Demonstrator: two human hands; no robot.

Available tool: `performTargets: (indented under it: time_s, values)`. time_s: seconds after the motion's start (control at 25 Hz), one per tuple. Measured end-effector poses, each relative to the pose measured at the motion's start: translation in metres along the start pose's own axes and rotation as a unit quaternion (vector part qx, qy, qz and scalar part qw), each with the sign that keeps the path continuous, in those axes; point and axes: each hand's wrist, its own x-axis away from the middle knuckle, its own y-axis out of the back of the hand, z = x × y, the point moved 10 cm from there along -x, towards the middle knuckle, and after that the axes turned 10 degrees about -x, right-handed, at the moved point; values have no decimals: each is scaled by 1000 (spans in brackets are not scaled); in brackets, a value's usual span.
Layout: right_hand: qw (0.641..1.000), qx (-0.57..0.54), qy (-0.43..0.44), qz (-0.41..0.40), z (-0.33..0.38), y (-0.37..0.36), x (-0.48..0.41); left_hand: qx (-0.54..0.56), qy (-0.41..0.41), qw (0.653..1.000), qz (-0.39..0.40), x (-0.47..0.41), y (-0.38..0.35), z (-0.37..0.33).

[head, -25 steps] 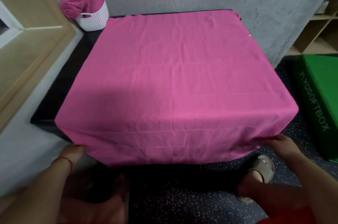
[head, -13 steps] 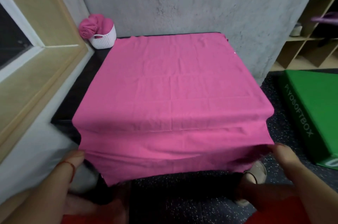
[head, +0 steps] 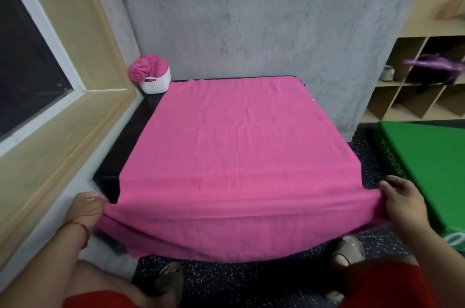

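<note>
Lifted since before, near corners of the pink cloth (head: 239,151) sit pinched in my left hand (head: 85,209) and right hand (head: 402,204); the rest lies flat on the black platform (head: 136,136), folding barely begun, I judge

A white basket (head: 156,84) stands at the far left corner of a black platform (head: 110,164), against the grey wall (head: 251,18), with rolled pink towels (head: 144,68) inside; a window (head: 22,68) in a pale wooden frame runs along the left. On the speckled floor (head: 251,282) to the right lies a green block (head: 432,169) with white lettering; behind it stand wooden shelves (head: 407,96), with a blurred purple item (head: 432,65) at one compartment.
</note>
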Motion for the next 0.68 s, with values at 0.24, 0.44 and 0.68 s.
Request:
performTargets:
  time_s: [0.24,0.44,0.68]
  values:
    - [995,66,35,-59,68,-3,-24,76,54,990,-105,-26,37,-39]
    - [997,15,53,-56,108,-40,-68,128,90,980,-120,-99,28,-44]
    - [997,2,32,-75,107,-101,-142,187,123,971,-85,-169,-11,-95]
